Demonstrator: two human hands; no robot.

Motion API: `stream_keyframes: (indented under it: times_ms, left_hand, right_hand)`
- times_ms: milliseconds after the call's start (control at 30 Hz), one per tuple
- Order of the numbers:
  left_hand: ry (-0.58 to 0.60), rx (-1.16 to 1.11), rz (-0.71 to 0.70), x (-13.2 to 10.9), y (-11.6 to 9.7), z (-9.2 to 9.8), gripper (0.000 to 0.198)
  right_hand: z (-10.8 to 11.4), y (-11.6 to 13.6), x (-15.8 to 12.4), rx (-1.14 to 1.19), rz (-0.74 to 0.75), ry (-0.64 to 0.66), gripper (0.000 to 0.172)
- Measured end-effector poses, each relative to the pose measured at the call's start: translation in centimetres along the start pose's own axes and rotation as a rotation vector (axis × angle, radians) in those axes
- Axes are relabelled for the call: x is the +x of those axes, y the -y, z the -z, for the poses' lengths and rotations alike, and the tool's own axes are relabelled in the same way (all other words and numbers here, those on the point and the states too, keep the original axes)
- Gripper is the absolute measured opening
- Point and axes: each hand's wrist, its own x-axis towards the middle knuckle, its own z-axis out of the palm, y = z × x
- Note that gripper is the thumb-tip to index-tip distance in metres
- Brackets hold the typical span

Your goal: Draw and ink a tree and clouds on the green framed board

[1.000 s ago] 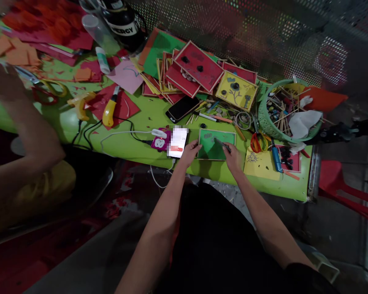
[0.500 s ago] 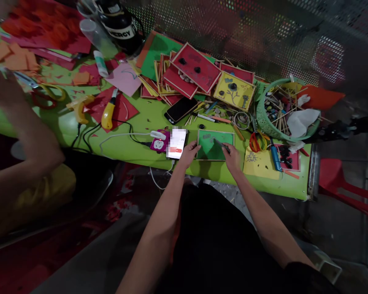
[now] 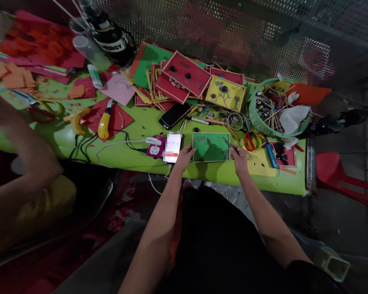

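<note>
In front of me is a green card with a thin wooden frame (image 3: 207, 153), bearing grey markings near its top left. My left hand (image 3: 185, 157) pinches the frame's left edge between thumb and fingers. My right hand (image 3: 239, 158) is at the right edge, closed around a dark pen (image 3: 227, 143) whose tip points up and left over the card's right side. Whether the right fingers also touch the frame I cannot tell. Just above the card lies a small black piece (image 3: 196, 129). A lit phone (image 3: 173, 149) lies beside my left hand.
Framed red cards (image 3: 185, 75) are piled behind, beside a yellow one (image 3: 225, 93). A green basket of sticks (image 3: 253, 108), scissors (image 3: 253, 141) and a blue glue gun or cutter-like tool (image 3: 271, 154) lie right. Leftward are yellow glue guns (image 3: 104, 125) with cables and another person's arm (image 3: 24, 139).
My right hand and the pen have moved right, from over the card's middle to its right edge. My left hand still holds the left edge. The whole view has shifted slightly.
</note>
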Motion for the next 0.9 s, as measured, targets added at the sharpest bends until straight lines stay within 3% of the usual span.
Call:
stream_keyframes:
  times_ms: [133, 300, 667, 900]
  left_hand:
    - [-0.036, 0.071, 0.001, 0.2, 0.1, -0.2, 0.056]
    - [-0.117, 0.249, -0.009, 0.9, 0.0, -0.7, 0.045]
    - [-0.248, 0.698, -0.05, 0.4, -0.8, -1.3, 0.031]
    - [-0.367, 0.823, -0.178, -2.1, -1.9, -2.1, 0.05]
  right_hand:
    - [1.3, -1.6, -0.7, 0.09, -0.067, -0.067, 0.046]
    - [1.4, -3.1, -1.9, 0.103, -0.109, -0.066, 0.051]
    - [1.6, -4.9, -3.4, -0.172, 0.004, -0.102, 0.039]
    - [0.8, -6.8, -3.6, -0.268, 0.101, -0.072, 0.038]
